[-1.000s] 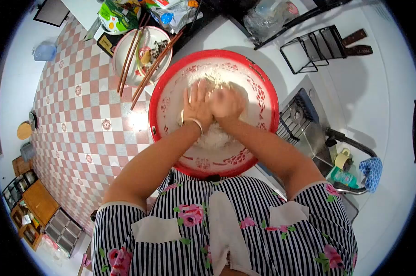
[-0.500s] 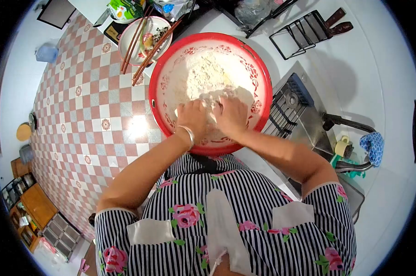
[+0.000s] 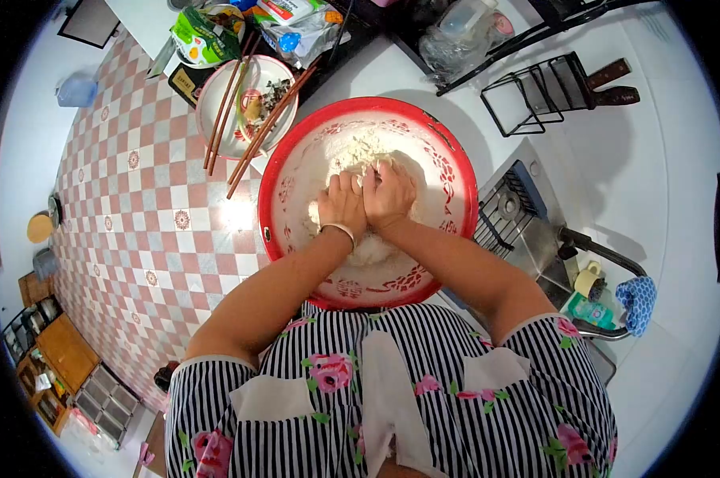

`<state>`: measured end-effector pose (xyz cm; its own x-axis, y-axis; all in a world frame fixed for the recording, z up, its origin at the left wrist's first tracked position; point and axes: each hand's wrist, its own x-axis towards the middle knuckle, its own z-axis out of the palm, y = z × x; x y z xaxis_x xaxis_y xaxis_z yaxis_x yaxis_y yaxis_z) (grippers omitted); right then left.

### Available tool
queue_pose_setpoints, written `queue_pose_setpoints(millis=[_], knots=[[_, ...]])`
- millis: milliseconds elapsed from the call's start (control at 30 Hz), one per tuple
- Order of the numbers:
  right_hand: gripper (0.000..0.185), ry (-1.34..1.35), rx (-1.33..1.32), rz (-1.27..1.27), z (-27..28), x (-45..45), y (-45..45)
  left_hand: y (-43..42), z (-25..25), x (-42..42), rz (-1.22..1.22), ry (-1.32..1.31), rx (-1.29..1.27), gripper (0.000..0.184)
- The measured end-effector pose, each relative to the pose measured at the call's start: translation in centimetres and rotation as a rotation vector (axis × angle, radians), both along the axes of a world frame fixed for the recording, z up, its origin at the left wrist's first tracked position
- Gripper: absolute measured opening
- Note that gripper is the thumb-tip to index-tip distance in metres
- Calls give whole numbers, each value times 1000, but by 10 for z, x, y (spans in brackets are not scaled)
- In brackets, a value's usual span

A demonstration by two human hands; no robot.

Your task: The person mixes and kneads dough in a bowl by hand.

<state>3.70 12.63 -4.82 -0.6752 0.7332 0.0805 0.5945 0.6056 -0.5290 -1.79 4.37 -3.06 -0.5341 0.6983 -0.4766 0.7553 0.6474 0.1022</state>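
A wide enamel basin (image 3: 276, 179) with a red rim and red patterns on its white inside stands in front of my body. In it lies pale, floury dough (image 3: 368, 150), crumbly on the far side and mostly hidden beneath my hands. My left hand (image 3: 342, 202), with a bracelet at the wrist, presses on the dough with bent fingers. Right beside it, my right hand (image 3: 389, 195) has its fingers curled over the same dough, and the two hands touch or nearly touch.
A plate (image 3: 210, 99) with chopped food and brown chopsticks (image 3: 271, 119) stands beyond the basin at left, near food packets (image 3: 209, 40). To the right are a knife rack (image 3: 527, 95), a sink (image 3: 543, 255) with a drain rack, and a faucet (image 3: 607, 248) with a blue cloth (image 3: 636, 303).
Both hands have pushed away from my body toward the basin's middle and drawn closer together. The basin and counter appear lower in the view.
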Motion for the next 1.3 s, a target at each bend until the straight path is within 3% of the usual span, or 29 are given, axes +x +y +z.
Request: queue_pose_setpoints(millis=[200, 300, 367, 433, 500, 533, 633, 700, 767, 833, 867, 967, 1000, 1067, 1133, 1200, 1233, 1267, 1300], knots=[[31, -58, -125, 6, -2, -16, 17, 11, -3, -7, 156, -64, 128, 41], [31, 80, -201, -87, -29, -8, 22, 2, 15, -11, 171, -133, 136, 51], [46, 72, -220, -148, 6, 20, 12, -12, 21, -26, 191, -290, 125, 57], [59, 113, -149, -225, 29, 51, 0, -35, -8, -36, 153, -285, 212, 68], [69, 61, -520, -547, -18, 75, -7, -53, -14, -35, 102, -232, 220, 71], [74, 31, -708, -709, -20, 77, -10, -54, -13, -28, 226, -240, 227, 68], [77, -137, -613, -477, 20, 60, -15, -49, -8, -7, 549, -368, 172, 79], [65, 78, -589, -338, 13, 44, -2, -63, -56, -6, 437, -405, 228, 79], [57, 372, -579, -122, 19, 32, 20, -66, -58, -10, 437, -441, 250, 77], [52, 321, -528, -152, 9, 28, 45, -57, -15, -22, 538, -481, 239, 73], [49, 296, -502, -167, 3, 27, 53, -53, -23, -24, 590, -457, 423, 71], [43, 248, -743, -325, 49, 17, 33, -31, -54, -34, 683, -452, 768, 67], [44, 268, -785, -356, 49, 15, 31, -23, -58, -40, 679, -502, 730, 66], [45, 347, -965, -431, 45, 5, 37, -8, -55, -56, 790, -726, 754, 63], [43, 395, -1206, -547, 58, -5, 43, 5, -18, -69, 1015, -1081, 864, 57], [41, 543, -1393, -379, -18, 0, 79, 16, 20, -60, 1154, -1043, 657, 54], [41, 560, -1579, -349, -3, 0, 76, 16, 29, -55, 1221, -1018, 547, 53], [41, 556, -1762, -326, 11, 0, 73, 3, 7, -58, 875, -995, 647, 54], [39, 360, -1671, -262, 34, 2, 68, -5, 15, -52, 745, -1097, 657, 56]])
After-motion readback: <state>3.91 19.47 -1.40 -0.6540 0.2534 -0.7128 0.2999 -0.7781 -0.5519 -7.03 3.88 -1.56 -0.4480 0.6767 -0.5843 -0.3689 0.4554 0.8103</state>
